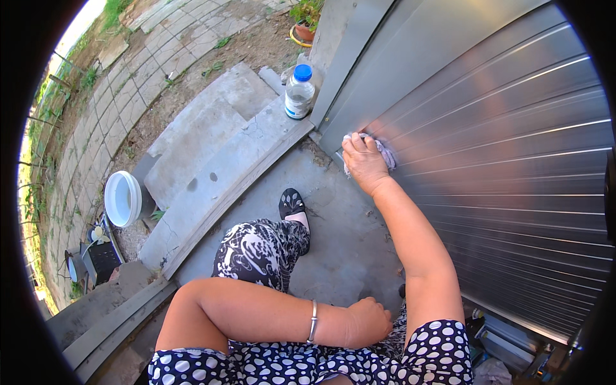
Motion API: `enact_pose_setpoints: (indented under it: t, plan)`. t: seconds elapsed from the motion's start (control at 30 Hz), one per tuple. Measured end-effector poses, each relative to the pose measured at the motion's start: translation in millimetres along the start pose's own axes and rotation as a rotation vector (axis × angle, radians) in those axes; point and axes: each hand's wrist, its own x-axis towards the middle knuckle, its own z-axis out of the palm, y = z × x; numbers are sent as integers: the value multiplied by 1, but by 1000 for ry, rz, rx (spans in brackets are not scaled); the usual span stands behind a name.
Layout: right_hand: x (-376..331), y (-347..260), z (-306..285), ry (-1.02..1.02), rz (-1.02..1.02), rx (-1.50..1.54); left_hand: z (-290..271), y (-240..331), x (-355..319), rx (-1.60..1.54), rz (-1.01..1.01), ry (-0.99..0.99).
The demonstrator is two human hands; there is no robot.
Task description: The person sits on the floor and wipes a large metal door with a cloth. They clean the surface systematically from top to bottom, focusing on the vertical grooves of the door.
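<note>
My right hand (366,164) presses a bunched pale cloth (387,153) against the lower corner of a shiny grey metal door (487,154). Its fingers are wrapped over the cloth, which shows at both sides of the hand. Across my lap lies my left arm, with a silver bangle at the wrist. My left hand (370,323) is closed in a loose fist by my patterned trousers; the inside of its fingers is hidden from view.
Left of the door, a clear bottle with a blue cap (299,92) stands on a concrete step (212,170). A white bucket (123,199) sits beyond the step. A potted plant (305,29) is at the back. Assorted items lie under the door's near end.
</note>
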Motion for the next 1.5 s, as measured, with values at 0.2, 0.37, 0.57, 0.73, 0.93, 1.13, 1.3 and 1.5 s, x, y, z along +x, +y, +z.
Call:
enact_pose_setpoints:
  t: [0.2, 0.37, 0.57, 0.73, 0.93, 1.13, 1.3, 1.5]
  plan:
    - [-6, -41, 74, -236, -63, 10, -12, -7, -12, 27, -29, -76]
    - [-5, -66, 106, -452, -99, 45, -17, -10, -19, 80, -67, -65]
    - [-15, -68, 105, -510, -139, 80, -18, -13, -22, 141, -87, -59]
    - [-49, -52, 66, -497, -82, 69, -21, -11, -17, 197, -91, -94]
    - [-86, 10, -54, -167, 115, 27, -13, -9, 5, 229, -78, -180]
    - [-79, 93, -251, 142, 491, -238, -19, -17, 25, 238, -134, -211]
    - [-116, 163, -356, 524, 569, -391, -9, -13, 41, 275, -122, -239]
    - [-97, 122, -268, 427, 558, -308, 9, -13, 45, 263, -158, -293]
